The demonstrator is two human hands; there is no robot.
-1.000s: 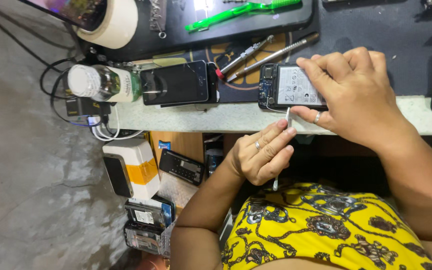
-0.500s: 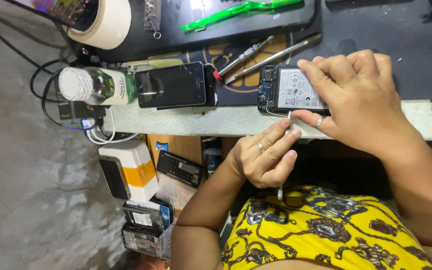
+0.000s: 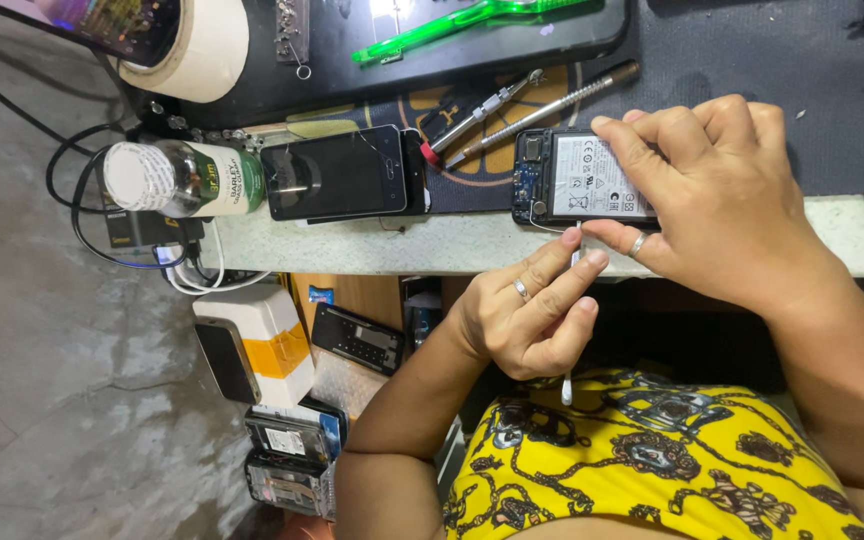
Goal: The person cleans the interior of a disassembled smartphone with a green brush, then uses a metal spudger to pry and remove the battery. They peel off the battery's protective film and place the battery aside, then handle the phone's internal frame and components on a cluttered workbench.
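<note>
I'm seeing the opened phone point(image 3: 574, 180) lying back-up at the near edge of the grey counter point(image 3: 432, 245), white battery showing. The right hand point(image 3: 722, 200) is clamping it, fingers curled over the battery, thumb pressing the near side. The left hand point(image 3: 527, 315) is pinching a thin white tool point(image 3: 570, 330) between thumb and fingers, tip touching the phone's near edge. A second phone point(image 3: 337, 172) is lying screen-up further along, a white-capped bottle point(image 3: 172, 178) beside it. Tweezers point(image 3: 477, 108) and a metal screwdriver point(image 3: 552, 108) are resting just behind, on the dark mat point(image 3: 752, 60).
</note>
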